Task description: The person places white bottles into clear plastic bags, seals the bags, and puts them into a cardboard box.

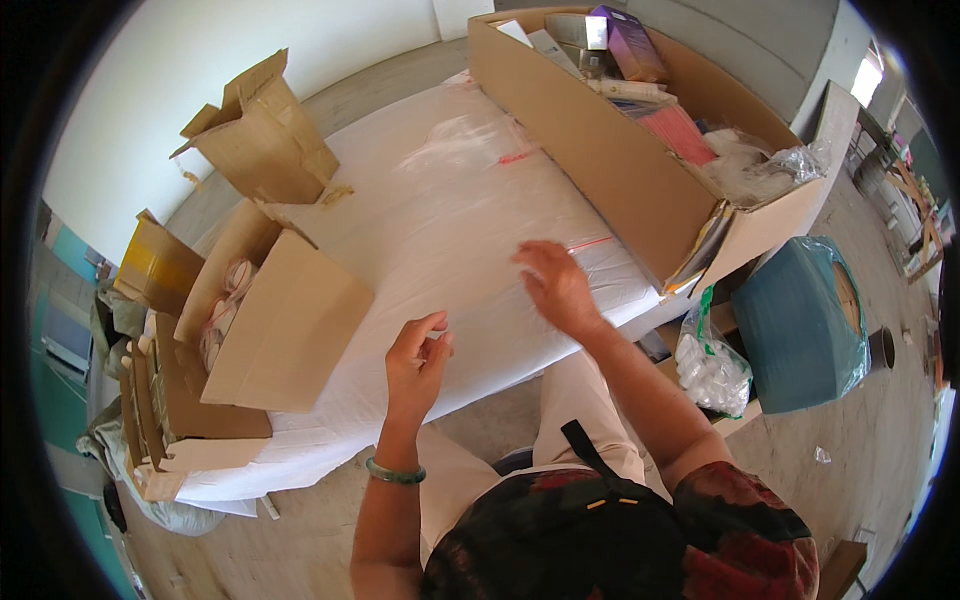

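Note:
My left hand [415,360] is raised over the near edge of the white-covered table [450,240], a green bangle [394,472] round its wrist. Its fingers curl loosely, thumb apart, with nothing visible between them. Farther right, my right hand [562,288] hovers above the cover, fingers bent and a little spread; it holds nothing that I can see. Close beside it is a red strip [590,243], seemingly the edge of a clear plastic bag, though the bag itself barely shows. Another clear plastic bag with a red strip [516,157] lies farther back on the table.
A long cardboard box [590,150] filled with packets and smaller boxes stands at the right. Leftward are an open carton [290,325] with wrapped items and a taller carton [265,140]. Below the right edge sit a bag of white pieces [712,370] and a blue plastic-wrapped box [800,325].

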The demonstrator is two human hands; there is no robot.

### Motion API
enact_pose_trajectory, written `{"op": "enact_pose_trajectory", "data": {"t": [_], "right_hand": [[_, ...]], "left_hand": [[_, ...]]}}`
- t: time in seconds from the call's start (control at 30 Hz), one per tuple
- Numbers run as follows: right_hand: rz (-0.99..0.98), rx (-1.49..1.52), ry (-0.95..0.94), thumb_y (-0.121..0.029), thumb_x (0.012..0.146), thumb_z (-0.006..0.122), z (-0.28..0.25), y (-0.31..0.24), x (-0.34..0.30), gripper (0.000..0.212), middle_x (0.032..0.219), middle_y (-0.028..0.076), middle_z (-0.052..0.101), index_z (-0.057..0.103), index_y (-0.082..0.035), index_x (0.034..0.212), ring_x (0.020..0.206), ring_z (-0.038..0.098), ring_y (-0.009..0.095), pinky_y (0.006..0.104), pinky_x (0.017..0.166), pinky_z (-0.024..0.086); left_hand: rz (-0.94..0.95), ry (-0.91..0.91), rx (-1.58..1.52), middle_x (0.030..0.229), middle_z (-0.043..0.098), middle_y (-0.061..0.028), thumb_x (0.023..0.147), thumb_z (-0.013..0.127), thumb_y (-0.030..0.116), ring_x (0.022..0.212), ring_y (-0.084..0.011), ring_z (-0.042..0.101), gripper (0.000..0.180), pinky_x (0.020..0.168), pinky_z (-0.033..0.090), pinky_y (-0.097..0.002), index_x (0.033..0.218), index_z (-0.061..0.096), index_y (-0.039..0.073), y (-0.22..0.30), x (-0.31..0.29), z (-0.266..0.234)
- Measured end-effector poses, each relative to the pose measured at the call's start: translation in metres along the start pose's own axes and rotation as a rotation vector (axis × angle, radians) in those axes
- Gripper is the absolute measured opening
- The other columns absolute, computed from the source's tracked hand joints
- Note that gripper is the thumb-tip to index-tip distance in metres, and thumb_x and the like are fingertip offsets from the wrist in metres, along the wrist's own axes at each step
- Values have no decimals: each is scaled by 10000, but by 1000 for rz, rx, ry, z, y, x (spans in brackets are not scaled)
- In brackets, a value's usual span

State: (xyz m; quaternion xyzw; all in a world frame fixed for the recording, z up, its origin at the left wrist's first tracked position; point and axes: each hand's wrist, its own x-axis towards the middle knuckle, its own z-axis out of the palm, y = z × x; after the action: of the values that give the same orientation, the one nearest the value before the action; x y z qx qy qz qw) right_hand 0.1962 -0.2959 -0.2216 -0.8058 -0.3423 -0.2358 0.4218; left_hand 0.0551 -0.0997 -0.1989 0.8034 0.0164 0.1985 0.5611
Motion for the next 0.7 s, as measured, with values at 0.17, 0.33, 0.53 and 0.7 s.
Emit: {"op": "enact_pose_trajectory", "data": {"t": [0.17,0.33,0.53,0.7], "right_hand": [[121,-340,-70,-50,745,609,-23,63,4,163,1017,103,588,615,-76,906,999,541,320,427,877,423],[159,-234,52,-73,779,610,-22,62,0,84,915,82,604,627,-75,862,903,572,305,405,794,452],[437,472,62,-124,894,582,-21,-20,-15,114,855,57,630,642,-46,952,751,576,128,251,689,462],[694,991,-232,-219,949,537,-17,-60,-36,313,946,35,606,548,27,1142,850,558,113,251,765,468]], "left_hand": [[-113,-83,-103,965,606,-60,889,574,55,681,-105,596,256,620,501,-241,1143,582,18,-4,0,20],[-216,-163,-171,975,613,-69,889,581,69,696,-118,608,257,633,506,-247,1137,576,3,0,-2,47],[-253,-200,-305,1016,609,-82,894,582,92,787,-142,613,261,663,499,-264,1140,542,14,20,-3,61],[-203,-94,-438,1043,603,-78,940,520,158,865,-148,601,234,684,494,-270,1129,533,21,31,-6,64]]}}
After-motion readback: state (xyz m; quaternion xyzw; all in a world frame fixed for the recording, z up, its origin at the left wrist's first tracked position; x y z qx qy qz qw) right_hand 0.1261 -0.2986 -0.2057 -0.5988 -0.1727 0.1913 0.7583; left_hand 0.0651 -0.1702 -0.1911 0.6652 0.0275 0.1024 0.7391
